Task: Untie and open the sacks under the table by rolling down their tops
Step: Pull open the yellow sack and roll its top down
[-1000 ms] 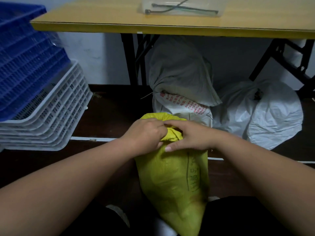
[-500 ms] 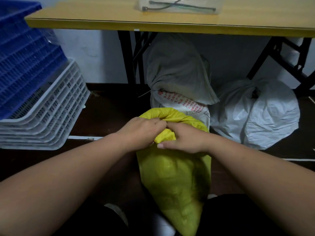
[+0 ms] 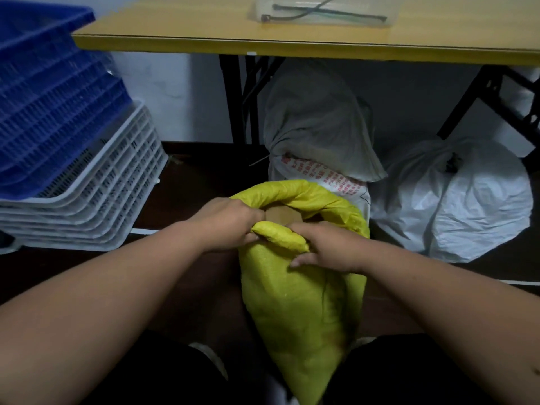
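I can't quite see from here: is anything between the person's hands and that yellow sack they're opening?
Nothing visible does. The left hand and right hand both grip the rolled rim of the yellow sack, whose mouth is already open in front of the white sacks.

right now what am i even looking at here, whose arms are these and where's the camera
The camera is worn on a person's head, looking forward and down, so the two bare arms reaching in from the bottom are that person's own. There is only this one view.

The left hand and right hand both grip the rolled rim of a yellow sack standing on the dark floor between the knees. Its mouth is open, and something brown shows inside.

Behind it, under a yellow table, stand a grey-topped sack with red print and a white sack tied shut. On the table sits a clear tray holding thin dark cable-like pieces. At left are stacked white crates with blue crates on top.
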